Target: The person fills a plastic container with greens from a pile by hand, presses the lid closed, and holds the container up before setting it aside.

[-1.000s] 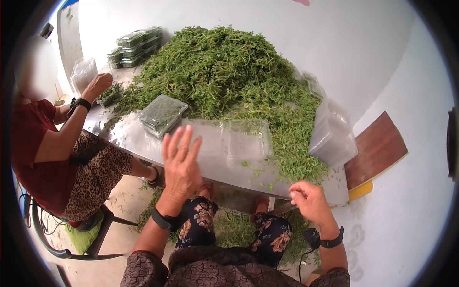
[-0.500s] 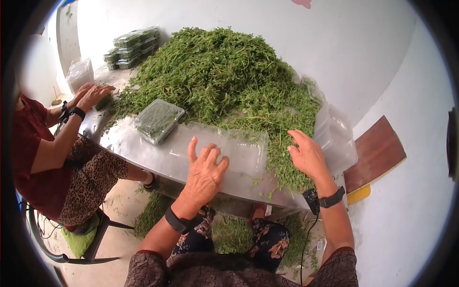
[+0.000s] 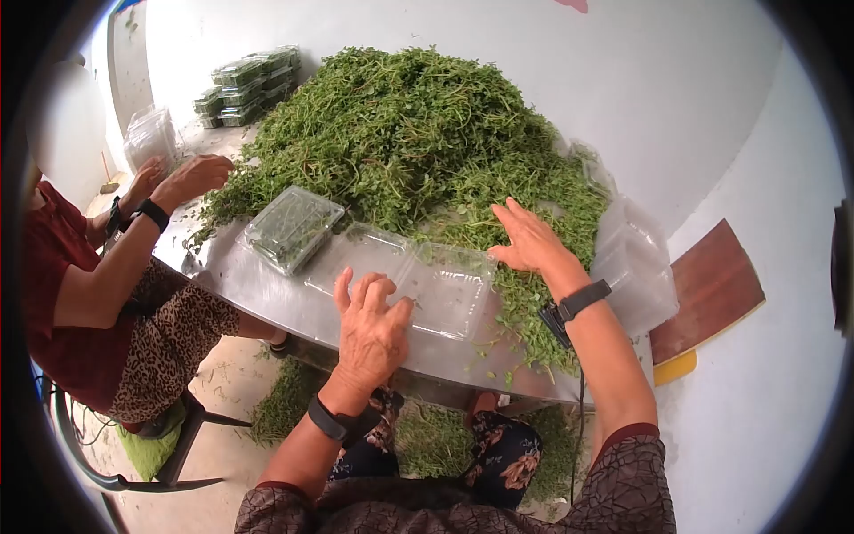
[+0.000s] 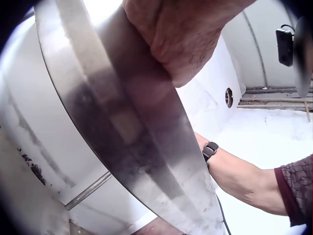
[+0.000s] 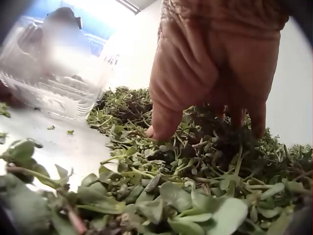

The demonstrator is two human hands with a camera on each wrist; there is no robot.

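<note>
An open clear plastic clamshell box (image 3: 449, 289) lies on the metal table, both halves side by side. My left hand (image 3: 372, 331) is at its front edge, fingers loosely bent and overlapping the near rim. In the left wrist view only the base of that hand (image 4: 181, 39) shows, above the table edge. To the right of the box, my right hand (image 3: 532, 242) is over the leafy green stems (image 3: 427, 133). Its fingers reach down among the leaves in the right wrist view, the tips partly hidden there.
A closed, filled box (image 3: 294, 227) sits left of the open one. Empty boxes (image 3: 633, 267) are stacked at the right edge, near a brown board (image 3: 707, 294). Another person's hands (image 3: 191, 178) work at the left, before filled boxes (image 3: 249, 84) stacked behind.
My left hand has come down and right to the open box's near rim, its fingers bending. The right hand has moved forward and left from the table's front edge onto the greens.
</note>
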